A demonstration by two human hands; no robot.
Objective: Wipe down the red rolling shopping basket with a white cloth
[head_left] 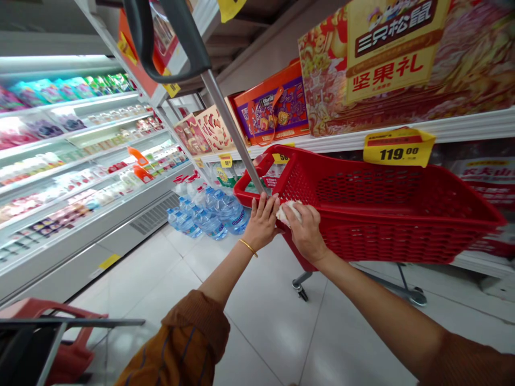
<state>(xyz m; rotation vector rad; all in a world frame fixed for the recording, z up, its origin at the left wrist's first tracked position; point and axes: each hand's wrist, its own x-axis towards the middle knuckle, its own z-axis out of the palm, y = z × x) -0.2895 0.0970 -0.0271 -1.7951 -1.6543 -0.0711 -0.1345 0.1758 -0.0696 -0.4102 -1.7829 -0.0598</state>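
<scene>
- Evidently, 2 hands were at work on the red cart, at its near corner by the foot of the pole; the cart stood alongside the shelf.
- Right hand: fingers bent round a white wad, pressing it to the cart. Cloth or paper, could not tell.
- Left hand: fingers laid over the cart's corner beside the pole; thumb hidden, so could not tell whether it clasped or only rested.
- Risk 1, rolling: the cart was on castors. A hard push at the corner could send it off, more so if the left hand was only resting.
- Risk 2, knocks: bottles stood on the floor just past that corner; a swing that way might topple some.
- Risk 3, snagging: the 119.00 tag hung close to the cart's far side; tilting or shoving could bend it.
- Risk 4, wad: uneven pressure might make it slip, or catch in the basket's holes.
</scene>
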